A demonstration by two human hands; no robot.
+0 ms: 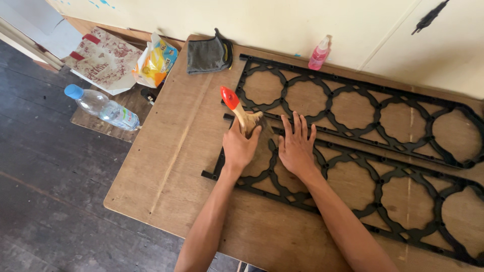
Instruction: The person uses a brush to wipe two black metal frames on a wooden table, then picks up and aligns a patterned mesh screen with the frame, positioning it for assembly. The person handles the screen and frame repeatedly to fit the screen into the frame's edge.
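Note:
My left hand (pixel 240 147) grips a paintbrush (pixel 236 107) with a red-tipped wooden handle, its head pressed down near the left end of a black ornamental grille panel (pixel 353 186). My right hand (pixel 297 147) lies flat on that same panel, fingers spread, just right of the brush. A second black grille panel (pixel 353 103) with round openings lies parallel behind it. Both panels rest on a plywood board (pixel 171 166).
A grey folded cloth (pixel 207 55) and a pink spray bottle (pixel 319 53) sit at the board's far edge by the cream wall. Left of the board lie a clear water bottle (pixel 103 108), a yellow snack bag (pixel 156 61) and a patterned paper bag (pixel 103 59) over dark floorboards.

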